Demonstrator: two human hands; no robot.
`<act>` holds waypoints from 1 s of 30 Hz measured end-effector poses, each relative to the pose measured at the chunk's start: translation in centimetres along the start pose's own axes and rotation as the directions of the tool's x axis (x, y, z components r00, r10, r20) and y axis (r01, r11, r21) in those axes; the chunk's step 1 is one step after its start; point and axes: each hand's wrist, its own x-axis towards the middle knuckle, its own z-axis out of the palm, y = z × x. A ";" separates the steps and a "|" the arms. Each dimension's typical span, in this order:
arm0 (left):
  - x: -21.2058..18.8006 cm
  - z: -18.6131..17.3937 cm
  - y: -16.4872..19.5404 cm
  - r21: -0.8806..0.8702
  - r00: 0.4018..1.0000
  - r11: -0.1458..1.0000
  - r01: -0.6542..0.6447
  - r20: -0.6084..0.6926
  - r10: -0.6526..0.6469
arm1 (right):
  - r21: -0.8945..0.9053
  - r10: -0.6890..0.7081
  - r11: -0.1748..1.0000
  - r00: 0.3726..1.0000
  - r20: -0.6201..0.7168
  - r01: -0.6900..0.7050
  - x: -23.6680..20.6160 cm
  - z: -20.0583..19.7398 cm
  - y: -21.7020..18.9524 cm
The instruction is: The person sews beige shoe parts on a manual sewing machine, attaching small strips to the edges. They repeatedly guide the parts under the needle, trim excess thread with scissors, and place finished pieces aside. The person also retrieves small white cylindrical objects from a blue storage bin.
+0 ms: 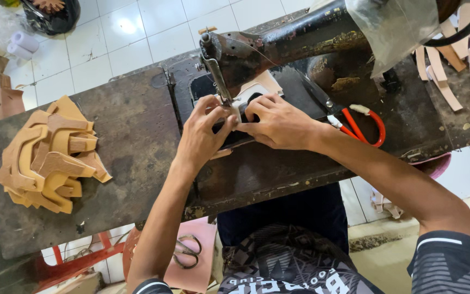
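Both hands, left hand (205, 130) and right hand (278, 121), press a pale piece (246, 93) under the needle.

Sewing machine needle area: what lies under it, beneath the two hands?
A pale cut piece lies on the dark machine bed under the needle bar. The left hand and right hand press on it, covering most of it; the needle point is hidden.

One head-worn view — looking steeply down, close over the sewing machine (278, 49) table (126, 141).

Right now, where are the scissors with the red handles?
In the head view, the red-handled scissors lie on the dark sewing table, right of the right hand, below the arm of the sewing machine.
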 end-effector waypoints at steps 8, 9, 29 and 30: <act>0.2 0.6 -0.3 -0.025 0.994 0.997 0.068 -0.079 -0.070 | 0.414 0.335 0.880 0.922 -0.192 -0.234 1.9 1.4 3.2; 0.3 0.6 -0.4 -0.063 0.993 0.994 0.093 -0.067 -0.097 | 0.448 0.401 0.848 0.895 -0.196 -0.282 2.5 1.6 4.0; 1.1 0.2 -2.8 0.034 0.995 0.997 0.076 0.060 -0.077 | 0.902 0.476 0.381 0.879 -0.005 -0.201 2.6 2.9 6.5; 1.0 0.0 -2.6 0.099 0.996 0.993 0.067 0.058 -0.073 | 0.894 0.469 0.397 0.883 -0.004 -0.207 2.5 2.9 6.5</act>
